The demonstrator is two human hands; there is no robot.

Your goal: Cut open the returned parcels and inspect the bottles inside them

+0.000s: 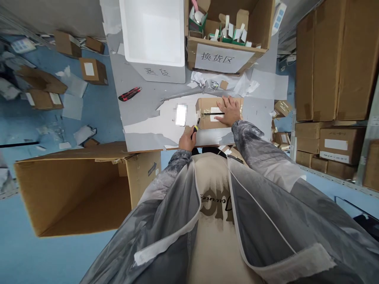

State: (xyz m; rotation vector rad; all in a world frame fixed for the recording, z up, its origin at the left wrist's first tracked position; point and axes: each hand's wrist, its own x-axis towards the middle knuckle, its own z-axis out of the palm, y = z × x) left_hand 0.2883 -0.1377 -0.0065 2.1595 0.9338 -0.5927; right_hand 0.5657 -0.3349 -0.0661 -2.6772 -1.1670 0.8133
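A small taped cardboard box (207,122) lies on the worktable (142,118), with a white label and a dark slit or line along its top. My right hand (230,112) rests on the right part of its top, fingers spread flat. In my left hand (187,139) is a utility knife (195,129) with a yellow part showing, its tip at the box's left end. Left of the box lies a bright white rectangle (181,114), partly blurred out. A red and black utility knife (129,94) lies farther left on the table.
Behind stand a white foam bin (154,69) and a labelled cardboard carton (192,59) holding several small boxes. Crumpled paper (199,79) lies before the carton. A large open carton (74,197) stands at the left, and stacked cartons (325,67) fill the right side.
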